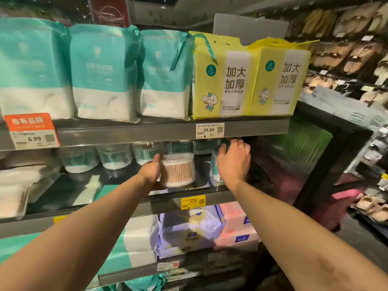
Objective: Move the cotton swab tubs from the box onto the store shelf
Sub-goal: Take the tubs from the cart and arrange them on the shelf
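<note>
A clear round cotton swab tub (178, 169) full of wooden-stick swabs stands near the front of the middle store shelf (147, 203). My left hand (152, 171) grips its left side, thumb up along the rim. My right hand (234, 159) reaches into the same shelf to the right of the tub, fingers spread and relaxed, holding nothing; it partly hides a small white pack (215, 166) behind it. Further clear tubs (114, 157) with white contents stand in a row at the back left. The box is out of view.
Teal bags (102, 72) and yellow packs (222, 78) fill the upper shelf, close above my hands. Its front rail carries a 39.80 price tag (209, 130). Tissue packs (189, 232) sit on the lower shelf. A dark shelf post (327, 156) stands to the right.
</note>
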